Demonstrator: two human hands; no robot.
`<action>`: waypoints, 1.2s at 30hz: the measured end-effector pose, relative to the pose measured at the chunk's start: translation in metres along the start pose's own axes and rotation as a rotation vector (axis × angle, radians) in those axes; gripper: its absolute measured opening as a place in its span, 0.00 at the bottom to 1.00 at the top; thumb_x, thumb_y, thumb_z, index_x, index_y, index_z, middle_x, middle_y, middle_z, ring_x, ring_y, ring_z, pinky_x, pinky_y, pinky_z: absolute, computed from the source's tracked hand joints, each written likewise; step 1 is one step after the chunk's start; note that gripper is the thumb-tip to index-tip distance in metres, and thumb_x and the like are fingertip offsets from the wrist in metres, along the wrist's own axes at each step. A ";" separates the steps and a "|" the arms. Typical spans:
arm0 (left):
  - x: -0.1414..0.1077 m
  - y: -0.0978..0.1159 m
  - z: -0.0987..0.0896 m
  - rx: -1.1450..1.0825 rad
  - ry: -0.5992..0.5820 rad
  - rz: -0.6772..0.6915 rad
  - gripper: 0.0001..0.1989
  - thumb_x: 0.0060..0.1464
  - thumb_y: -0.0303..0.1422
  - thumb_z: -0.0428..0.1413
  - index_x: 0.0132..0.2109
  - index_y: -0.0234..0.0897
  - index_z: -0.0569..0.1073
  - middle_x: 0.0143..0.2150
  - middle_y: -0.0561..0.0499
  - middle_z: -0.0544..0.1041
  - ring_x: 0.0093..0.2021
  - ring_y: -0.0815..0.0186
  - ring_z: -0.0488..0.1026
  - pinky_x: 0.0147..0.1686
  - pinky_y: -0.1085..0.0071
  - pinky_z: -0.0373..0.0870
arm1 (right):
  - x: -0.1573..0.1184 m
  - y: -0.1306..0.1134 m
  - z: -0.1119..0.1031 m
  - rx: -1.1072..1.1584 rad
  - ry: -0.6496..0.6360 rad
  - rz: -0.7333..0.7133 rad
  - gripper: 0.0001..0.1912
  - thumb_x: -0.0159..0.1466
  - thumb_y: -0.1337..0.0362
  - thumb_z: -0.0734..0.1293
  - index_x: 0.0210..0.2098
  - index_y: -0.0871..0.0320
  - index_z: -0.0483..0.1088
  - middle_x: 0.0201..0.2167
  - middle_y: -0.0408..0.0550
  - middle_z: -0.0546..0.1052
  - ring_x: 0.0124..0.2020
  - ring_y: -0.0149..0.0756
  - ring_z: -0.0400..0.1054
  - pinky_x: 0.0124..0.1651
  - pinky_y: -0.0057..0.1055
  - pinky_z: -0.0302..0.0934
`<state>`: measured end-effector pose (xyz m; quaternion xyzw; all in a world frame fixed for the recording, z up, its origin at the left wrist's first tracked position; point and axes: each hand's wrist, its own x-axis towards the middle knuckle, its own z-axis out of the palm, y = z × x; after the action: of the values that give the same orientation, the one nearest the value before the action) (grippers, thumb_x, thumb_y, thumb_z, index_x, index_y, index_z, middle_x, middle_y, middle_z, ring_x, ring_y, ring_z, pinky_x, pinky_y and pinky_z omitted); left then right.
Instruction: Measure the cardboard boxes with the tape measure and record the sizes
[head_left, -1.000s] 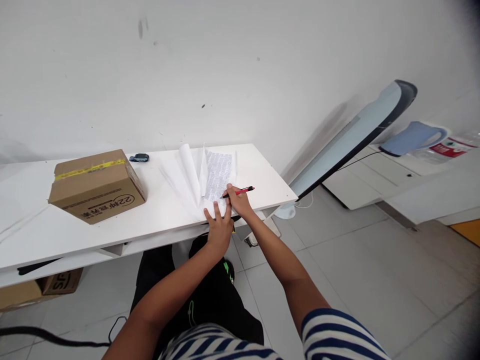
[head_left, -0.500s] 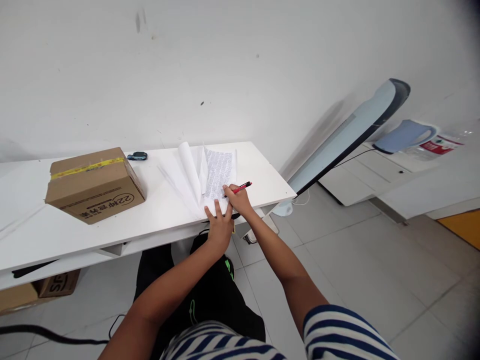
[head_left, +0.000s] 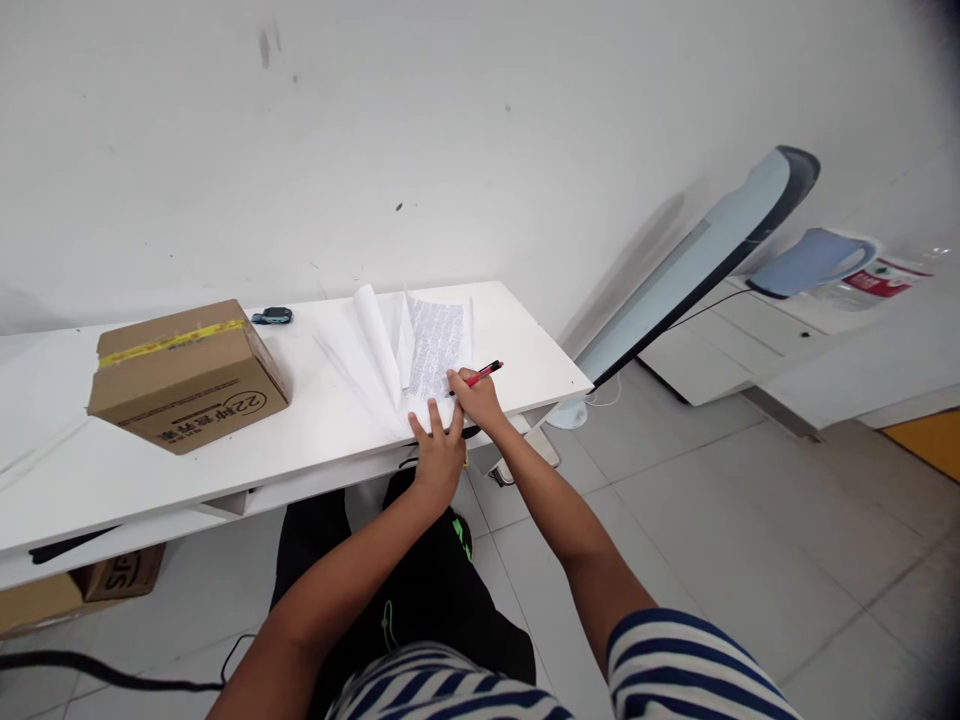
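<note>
A sheet covered in dense writing [head_left: 437, 345] lies near the right end of the white table [head_left: 517, 340], with curled white pages on its left. My right hand [head_left: 478, 400] grips a red and black pen [head_left: 484, 374], its tip down at the sheet's lower part. Beside it, my left hand [head_left: 439, 450] rests with spread fingers on the paper's bottom edge at the table's front. It holds nothing.
A taped cardboard box [head_left: 187, 375] stands on the table's left part, with a small dark object [head_left: 273, 315] behind it. To the right, a tall board [head_left: 697, 265] leans against the wall. Beyond are a blue pitcher [head_left: 810, 262] and a labelled plastic container [head_left: 877, 280].
The camera view has shifted slightly. Both hands and the pen keep nearly the same place at the paper.
</note>
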<state>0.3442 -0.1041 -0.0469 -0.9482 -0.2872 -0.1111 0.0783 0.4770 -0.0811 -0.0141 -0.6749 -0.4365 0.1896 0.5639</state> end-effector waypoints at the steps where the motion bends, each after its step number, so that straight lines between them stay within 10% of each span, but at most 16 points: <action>1: 0.000 0.000 0.001 -0.002 0.000 0.000 0.19 0.65 0.29 0.45 0.53 0.40 0.79 0.73 0.47 0.52 0.69 0.31 0.49 0.58 0.23 0.50 | 0.000 0.000 0.000 -0.002 -0.002 -0.002 0.22 0.61 0.52 0.63 0.16 0.54 0.56 0.17 0.41 0.68 0.23 0.31 0.60 0.30 0.30 0.55; 36: -0.001 0.000 0.001 -0.071 -0.019 -0.002 0.20 0.63 0.27 0.47 0.55 0.41 0.77 0.74 0.48 0.50 0.71 0.32 0.44 0.60 0.23 0.44 | 0.000 0.004 -0.002 0.024 0.012 0.025 0.21 0.60 0.54 0.62 0.16 0.53 0.54 0.17 0.40 0.67 0.23 0.31 0.59 0.29 0.30 0.55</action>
<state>0.3435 -0.1043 -0.0481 -0.9511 -0.2848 -0.1122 0.0420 0.4798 -0.0823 -0.0173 -0.6746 -0.4224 0.1977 0.5722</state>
